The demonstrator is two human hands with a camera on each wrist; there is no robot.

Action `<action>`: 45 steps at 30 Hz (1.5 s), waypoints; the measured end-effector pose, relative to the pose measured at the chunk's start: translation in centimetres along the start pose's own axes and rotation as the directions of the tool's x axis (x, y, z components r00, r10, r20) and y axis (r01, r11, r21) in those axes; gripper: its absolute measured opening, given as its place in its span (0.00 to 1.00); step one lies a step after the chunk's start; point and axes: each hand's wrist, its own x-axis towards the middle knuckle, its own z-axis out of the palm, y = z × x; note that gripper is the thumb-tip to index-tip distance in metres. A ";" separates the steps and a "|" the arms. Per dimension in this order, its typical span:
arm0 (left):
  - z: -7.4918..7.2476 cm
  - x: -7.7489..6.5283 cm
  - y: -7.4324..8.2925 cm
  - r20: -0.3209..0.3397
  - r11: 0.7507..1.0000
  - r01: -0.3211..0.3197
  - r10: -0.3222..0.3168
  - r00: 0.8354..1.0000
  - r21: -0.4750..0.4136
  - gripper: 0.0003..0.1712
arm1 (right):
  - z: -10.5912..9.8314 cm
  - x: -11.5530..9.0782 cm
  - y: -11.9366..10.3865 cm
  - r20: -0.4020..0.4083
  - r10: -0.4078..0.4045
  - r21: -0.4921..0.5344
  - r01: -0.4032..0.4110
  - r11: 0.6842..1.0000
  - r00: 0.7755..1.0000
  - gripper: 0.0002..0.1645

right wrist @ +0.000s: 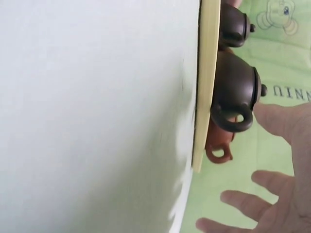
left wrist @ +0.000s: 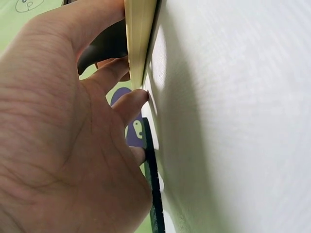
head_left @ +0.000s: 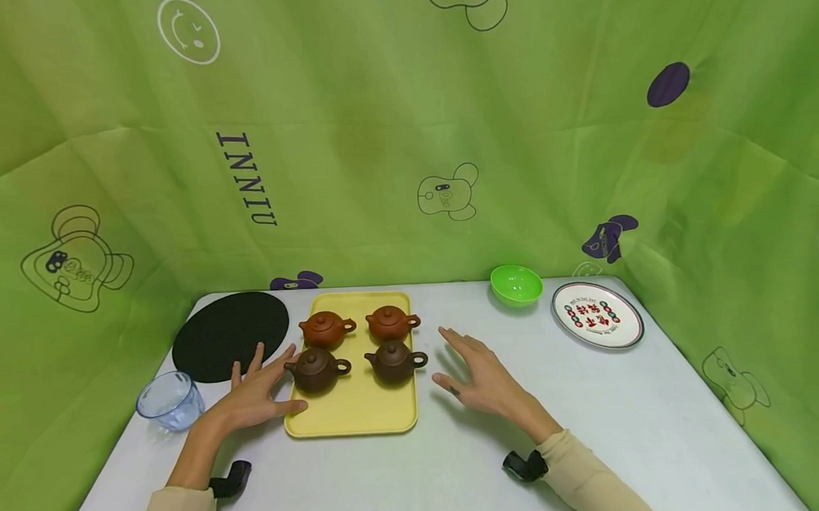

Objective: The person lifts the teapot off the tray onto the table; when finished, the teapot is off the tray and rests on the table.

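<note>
A yellow tray [head_left: 351,418] carries two reddish-brown teapots, the left one [head_left: 325,332] and the right one [head_left: 388,325], at its far end. Nearer stand two dark brown teapots, one at left [head_left: 316,372] and one at right [head_left: 394,364]. All their handles point right. My left hand [head_left: 254,396] is spread at the tray's left edge, thumb and fingertips right at the rim beside the left dark teapot. Off the tray's right side, my right hand [head_left: 487,382] has its fingers extended, holds nothing and is apart from the right dark teapot's handle.
A black round mat [head_left: 231,336] lies at the back left, with a clear bluish glass bowl [head_left: 171,403] in front of it. Toward the back right are a green bowl [head_left: 517,285] and a white oval plate [head_left: 597,316] with red lettering. Green curtains enclose the white table [head_left: 419,484].
</note>
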 end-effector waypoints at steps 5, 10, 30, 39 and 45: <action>0.0 0.0 -0.1 -0.005 1.000 0.001 -0.001 1.000 -0.010 0.58 | 0.4 0.5 -0.8 -0.002 0.014 0.044 -0.014 0.999 1.000 0.47; 0.1 0.0 -0.1 -0.012 1.000 0.004 -0.004 1.000 -0.007 0.60 | 1.0 1.0 -1.1 -0.016 0.000 0.113 0.002 0.994 1.000 0.41; 0.4 0.1 0.1 -0.021 1.000 -0.011 0.010 1.000 -0.017 0.57 | 2.5 2.3 -1.9 -0.062 -0.002 0.228 0.016 0.974 0.998 0.20; 0.7 0.1 -0.3 -0.029 0.999 -0.008 0.007 1.000 -0.033 0.57 | 2.7 2.5 -1.8 -0.029 0.042 0.338 -0.030 0.941 0.999 0.14; 0.6 0.1 -0.3 -0.033 0.999 -0.010 0.009 0.999 -0.031 0.57 | 2.6 2.6 -1.9 0.006 0.091 0.391 -0.086 0.916 0.996 0.13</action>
